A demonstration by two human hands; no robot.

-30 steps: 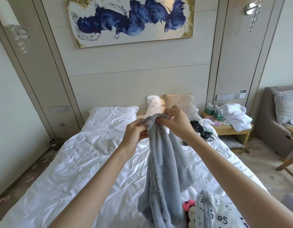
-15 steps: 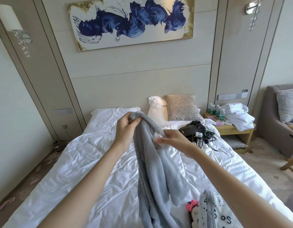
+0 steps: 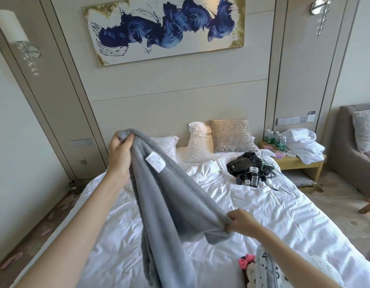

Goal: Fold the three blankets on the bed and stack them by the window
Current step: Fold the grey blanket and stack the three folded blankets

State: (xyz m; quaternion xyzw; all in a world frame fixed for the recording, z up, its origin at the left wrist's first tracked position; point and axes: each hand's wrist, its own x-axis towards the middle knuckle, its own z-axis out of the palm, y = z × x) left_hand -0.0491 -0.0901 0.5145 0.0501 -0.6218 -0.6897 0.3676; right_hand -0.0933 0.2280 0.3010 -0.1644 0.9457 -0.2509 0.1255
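Observation:
A grey fleece blanket (image 3: 171, 204) hangs in the air over the white bed (image 3: 294, 221). My left hand (image 3: 119, 154) is raised and grips one corner near a white care label. My right hand (image 3: 240, 223) is lower and to the right, pinching the blanket's edge, so the cloth stretches between them and its lower part drapes down to the bottom of the view. A white patterned blanket (image 3: 269, 269) with a pink bow on it lies at the bed's near right, partly hidden behind my right forearm.
White pillows (image 3: 198, 140) and a beige cushion (image 3: 232, 136) lean on the headboard. Black devices with cables (image 3: 248, 169) lie on the bed's far right. A bedside table (image 3: 296, 161) holds bottles and white towels. A grey sofa (image 3: 354, 146) stands at right.
My hands have moved apart. The left went up and left with its corner, the right slid down and right along the edge, spreading the grey blanket.

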